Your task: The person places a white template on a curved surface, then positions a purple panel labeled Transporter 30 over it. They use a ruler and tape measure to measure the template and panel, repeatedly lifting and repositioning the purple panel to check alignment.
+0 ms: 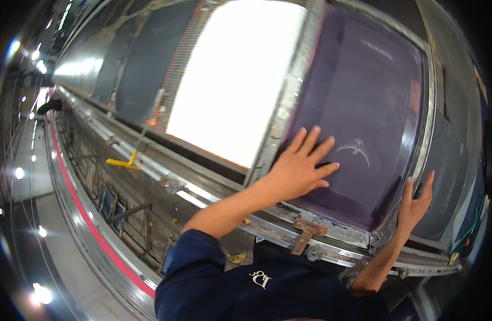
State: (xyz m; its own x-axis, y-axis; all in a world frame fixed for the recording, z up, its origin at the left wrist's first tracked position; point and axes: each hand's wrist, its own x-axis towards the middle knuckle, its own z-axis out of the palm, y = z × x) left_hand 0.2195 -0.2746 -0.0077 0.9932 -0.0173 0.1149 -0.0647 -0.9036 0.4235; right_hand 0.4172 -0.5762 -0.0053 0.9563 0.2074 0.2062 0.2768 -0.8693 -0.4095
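A screen-printing frame point(428, 101) with a purple mesh point(364, 101) lies in front of me, pale fern-like and lettered marks showing in the mesh. My left hand point(305, 168) is spread flat over the lower left part of the mesh, near the frame's left rail. It holds nothing; whether the palm presses on the mesh I cannot tell. Along the lower right rail, my right hand point(414, 206) has its fingers stretched out and apart, against or just beside the frame's outer edge. A rusty metal bracket point(309, 235) sits at the near side of the frame.
A bright white panel point(238, 80) lies left of the frame, with dark panels point(155, 64) beyond it. A metal rail point(192, 192) runs along the near table edge, carrying a yellow handle point(123, 163). Another long table with a red stripe point(91, 224) stands at left.
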